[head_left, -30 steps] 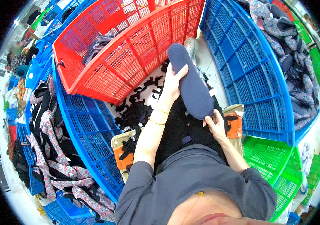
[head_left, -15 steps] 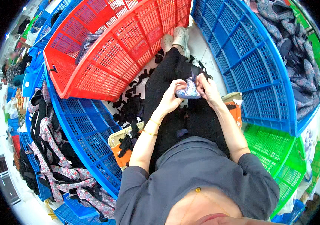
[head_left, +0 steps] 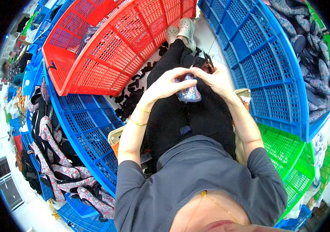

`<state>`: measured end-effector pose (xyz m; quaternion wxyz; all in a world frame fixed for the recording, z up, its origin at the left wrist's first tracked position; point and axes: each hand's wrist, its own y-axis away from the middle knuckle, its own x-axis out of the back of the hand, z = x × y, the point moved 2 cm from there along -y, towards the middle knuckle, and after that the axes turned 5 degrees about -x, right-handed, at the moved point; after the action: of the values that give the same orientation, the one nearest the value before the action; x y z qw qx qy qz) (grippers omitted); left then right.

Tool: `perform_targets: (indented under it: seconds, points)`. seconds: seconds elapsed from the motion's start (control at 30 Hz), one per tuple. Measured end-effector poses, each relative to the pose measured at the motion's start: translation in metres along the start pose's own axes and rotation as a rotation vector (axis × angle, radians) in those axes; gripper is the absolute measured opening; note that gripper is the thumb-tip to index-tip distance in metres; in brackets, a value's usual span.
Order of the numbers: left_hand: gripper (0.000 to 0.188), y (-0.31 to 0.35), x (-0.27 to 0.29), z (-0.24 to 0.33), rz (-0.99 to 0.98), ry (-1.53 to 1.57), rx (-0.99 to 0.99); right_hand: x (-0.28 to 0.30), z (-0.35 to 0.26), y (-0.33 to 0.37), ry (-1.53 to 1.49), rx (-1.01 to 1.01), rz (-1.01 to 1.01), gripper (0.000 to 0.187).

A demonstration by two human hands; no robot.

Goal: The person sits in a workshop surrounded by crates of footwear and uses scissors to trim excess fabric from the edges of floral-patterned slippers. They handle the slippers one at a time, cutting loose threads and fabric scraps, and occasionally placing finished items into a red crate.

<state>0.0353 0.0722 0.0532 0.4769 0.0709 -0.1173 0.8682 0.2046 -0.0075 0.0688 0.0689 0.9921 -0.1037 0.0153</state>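
A small blue-and-pink floral fabric piece (head_left: 190, 92) hangs over my lap between my two hands. My left hand (head_left: 168, 83) is closed on its upper left side, the thumb lying across the front. At its top edge my right hand (head_left: 216, 80) pinches it, and the fingertips of both hands meet there. Dark thin strips (head_left: 209, 62) stick up behind my right hand; whether they belong to the piece I cannot tell. Under the hands are my black trousers (head_left: 165, 120).
A red crate (head_left: 134, 42) stands ahead to the left, a tall blue crate (head_left: 250, 58) to the right with floral fabric pieces (head_left: 316, 73). Another blue crate (head_left: 85, 131) and more floral pieces (head_left: 72, 174) lie left. Black scraps (head_left: 134, 83) litter the floor; a green crate (head_left: 281, 150) is right.
Both hands have come closer together at the top of the fabric piece. It now hangs lower and more upright, and my left hand has turned, its thumb across the front.
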Motion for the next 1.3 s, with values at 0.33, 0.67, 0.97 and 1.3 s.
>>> perform_targets:
  seconds: [0.33,0.67,0.97,1.3]
  points:
    - [0.015,-0.013,0.022,0.028,0.236,-0.322,-0.211,0.027,0.012,0.0,0.664,0.38,0.005,0.037]
    - [0.016,-0.022,0.028,0.033,0.186,-0.417,-0.194,0.009,-0.007,-0.022,0.698,0.44,-0.158,0.03]
    - [0.018,-0.023,0.025,0.033,0.16,-0.341,-0.159,0.008,-0.011,-0.028,0.73,0.494,-0.248,0.025]
    - [0.023,0.0,0.059,0.014,0.313,-0.804,-0.235,0.041,0.075,0.004,-0.261,-0.648,-0.395,0.036]
